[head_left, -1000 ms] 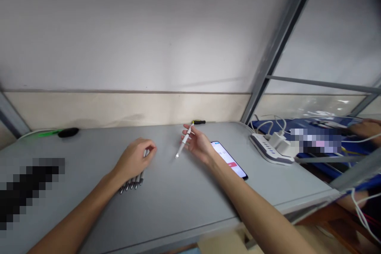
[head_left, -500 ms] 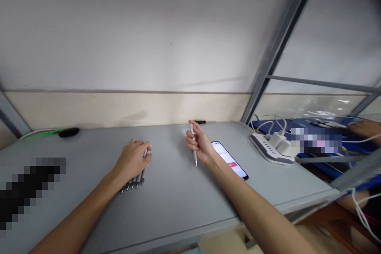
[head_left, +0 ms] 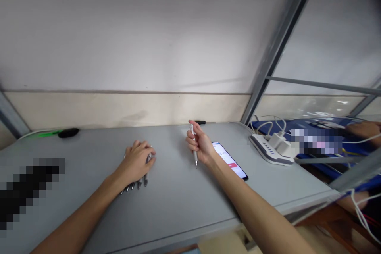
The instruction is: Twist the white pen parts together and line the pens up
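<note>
My right hand (head_left: 200, 143) is closed round a white pen (head_left: 195, 154), held upright with its silver tip pointing down over the desk. A row of several white pens (head_left: 139, 185) with silver tips lies on the grey desk, partly under my left hand (head_left: 138, 161). That hand's thumb and fingers are curled about the rightmost pen (head_left: 146, 178) of the row, which still rests on the surface. The upper parts of the other pens are mostly hidden by the hand. Beside my right wrist lies a phone (head_left: 229, 160) with its screen lit.
A power strip (head_left: 271, 150) with white plugs and cables sits at the right end of the desk (head_left: 166, 210). Behind my right hand lies a dark pen-like item (head_left: 201, 122). A black and green object (head_left: 68, 132) is at the back left. Another person's hand (head_left: 363, 131) shows far right.
My left hand has shifted a little to the right, and the rightmost pens have slid that way, widening the gaps. My right hand and its pen have stayed almost still.
</note>
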Available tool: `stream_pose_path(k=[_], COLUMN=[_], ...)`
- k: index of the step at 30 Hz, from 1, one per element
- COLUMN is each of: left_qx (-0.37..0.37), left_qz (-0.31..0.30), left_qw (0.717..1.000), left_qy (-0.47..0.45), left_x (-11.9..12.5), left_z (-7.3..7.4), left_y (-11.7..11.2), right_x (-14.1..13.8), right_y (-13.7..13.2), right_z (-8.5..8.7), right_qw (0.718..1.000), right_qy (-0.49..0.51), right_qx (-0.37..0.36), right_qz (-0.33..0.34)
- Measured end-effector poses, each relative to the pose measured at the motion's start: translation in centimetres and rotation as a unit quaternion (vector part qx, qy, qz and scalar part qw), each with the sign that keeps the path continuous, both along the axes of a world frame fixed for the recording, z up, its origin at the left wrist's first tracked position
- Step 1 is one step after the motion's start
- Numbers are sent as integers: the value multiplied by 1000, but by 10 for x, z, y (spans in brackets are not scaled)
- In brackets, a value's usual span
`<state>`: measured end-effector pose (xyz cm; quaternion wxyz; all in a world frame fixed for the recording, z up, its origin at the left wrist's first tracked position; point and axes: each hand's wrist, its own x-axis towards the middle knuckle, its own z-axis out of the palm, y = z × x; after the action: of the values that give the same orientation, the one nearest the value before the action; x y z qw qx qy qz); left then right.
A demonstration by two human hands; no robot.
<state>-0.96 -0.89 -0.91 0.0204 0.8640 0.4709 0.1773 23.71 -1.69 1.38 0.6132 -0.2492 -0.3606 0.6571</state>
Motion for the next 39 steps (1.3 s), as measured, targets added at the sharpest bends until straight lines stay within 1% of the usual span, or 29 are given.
stream_pose_path(k=[6, 13, 18, 20, 23, 25, 27, 29, 30, 31, 32, 34, 35, 36, 37, 39], left_qx=[-1, -2, -20, -24, -18, -11, -6, -5, -5, -5, -5, -8, -10, -12, -13, -17], left_qz=[-2, -6, 4, 5, -2, -4, -4, -5, -6, -7, -6, -6, -5, -5, -7, -11], left_qw=[1000, 1000, 1000, 1000, 1000, 1000, 1000, 1000, 1000, 1000, 1000, 1000, 1000, 999, 999, 998], left_qy=[-7, -7, -7, -7, -5, 0, 6, 9, 8, 5, 1, -13, -20, -29, -40, -65], left_x=[0, 2, 5, 6, 6, 5, 6, 6, 7, 7, 8, 9, 9, 9, 10, 10], left_z=[-1, 2, 6, 6, 5, 5, 5, 5, 5, 6, 6, 8, 9, 10, 11, 12], left_y=[0, -4, -7, -8, -8, -8, -8, -9, -9, -10, -10, -11, -11, -11, -11, -11], right_x=[0, 0, -1, -1, 2, 5, 7, 9, 9, 10, 10, 12, 13, 14, 14, 15], right_y=[1, 2, 4, 4, 3, 2, 2, 3, 4, 4, 5, 7, 8, 8, 9, 9], right_z=[0, 0, 1, 2, 5, 4, 2, -2, -4, -7, -9, -13, -14, -15, -16, -17], right_qw=[1000, 1000, 1000, 999, 999, 995, 984, 965, 950, 928, 899, 821, 783, 751, 729, 708], right_qy=[-13, -2, 2, -3, -39, -97, -175, -261, -309, -365, -427, -551, -601, -637, -661, -685], right_qx=[8, 6, -5, 3, 18, 15, 7, 11, 17, 22, 26, 28, 28, 28, 27, 20], right_qz=[4, 3, -29, -39, -28, -16, -12, -29, -45, -67, -93, -143, -161, -172, -175, -171])
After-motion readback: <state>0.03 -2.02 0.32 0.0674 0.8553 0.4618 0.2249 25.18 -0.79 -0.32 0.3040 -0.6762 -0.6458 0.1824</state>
